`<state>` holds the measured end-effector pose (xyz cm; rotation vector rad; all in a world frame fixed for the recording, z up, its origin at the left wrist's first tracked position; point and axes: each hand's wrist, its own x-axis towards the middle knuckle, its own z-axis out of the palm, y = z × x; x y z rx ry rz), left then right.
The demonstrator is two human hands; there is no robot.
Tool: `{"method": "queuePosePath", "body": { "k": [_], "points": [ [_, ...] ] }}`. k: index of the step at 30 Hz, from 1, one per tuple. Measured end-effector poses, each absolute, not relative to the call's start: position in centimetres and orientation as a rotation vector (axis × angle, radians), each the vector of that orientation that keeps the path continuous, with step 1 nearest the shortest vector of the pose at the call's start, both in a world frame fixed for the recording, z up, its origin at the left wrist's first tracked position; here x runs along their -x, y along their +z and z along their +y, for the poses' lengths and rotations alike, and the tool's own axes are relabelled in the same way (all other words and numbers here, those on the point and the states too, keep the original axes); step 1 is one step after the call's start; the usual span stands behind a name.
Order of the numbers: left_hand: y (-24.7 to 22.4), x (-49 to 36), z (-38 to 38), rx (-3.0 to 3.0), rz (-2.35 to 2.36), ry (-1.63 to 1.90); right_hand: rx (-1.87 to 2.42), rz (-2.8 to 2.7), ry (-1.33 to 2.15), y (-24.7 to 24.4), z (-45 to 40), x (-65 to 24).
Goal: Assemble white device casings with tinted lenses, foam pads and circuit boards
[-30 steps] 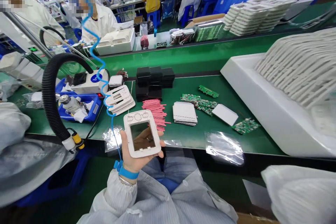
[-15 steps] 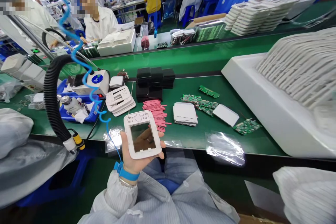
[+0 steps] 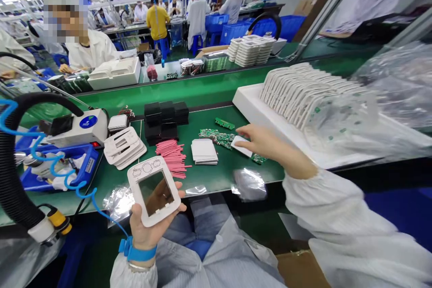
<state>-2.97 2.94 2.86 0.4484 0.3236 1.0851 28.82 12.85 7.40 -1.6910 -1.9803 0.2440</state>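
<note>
My left hand (image 3: pixel 153 227) holds a white plastic housing (image 3: pixel 134 182) with a dark see-through window, tilted face up above the table's front edge. A blue wrist strap (image 3: pixel 143 253) with a coiled cord is on that wrist. Out over the table reaches my right hand (image 3: pixel 261 144), its fingers apart at a white rectangular panel (image 3: pixel 243 147). Whether the fingertips touch the panel I cannot tell. Green circuit boards (image 3: pixel 219 138) lie around it, partly under the hand. To the left is a stack of white panels (image 3: pixel 204 150).
Pink strips (image 3: pixel 172 157), black blocks (image 3: pixel 160 119) and stacked white frames (image 3: pixel 123 146) lie left of the panels. A white foam tray (image 3: pixel 249 99) of upright housings stands right. Clear plastic bags (image 3: pixel 249 183) sit at the front edge. A black hose (image 3: pixel 13 189) arches at left.
My right hand has come in from the right and is over the white panel by the circuit boards. My left hand still holds the housing. The view has swung right.
</note>
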Motion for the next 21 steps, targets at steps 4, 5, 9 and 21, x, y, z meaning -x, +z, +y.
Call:
{"method": "queuePosePath", "body": {
  "k": [4,5,9,21],
  "points": [
    [3.2,2.8,2.9,-0.320,0.363,1.111,1.788,-2.316,0.316,7.5,14.8,-25.0],
    [3.3,2.8,2.9,-0.288,0.380,1.124,1.787,-2.376,0.325,7.8,15.4,-24.3],
    [3.0,3.8,2.8,-0.259,0.403,1.212,1.929,-2.395,0.356,8.7,17.1,-25.2],
    [2.7,3.3,3.1,-0.247,0.437,1.123,2.354,-2.145,0.357,2.9,14.9,-32.5]
  ]
}}
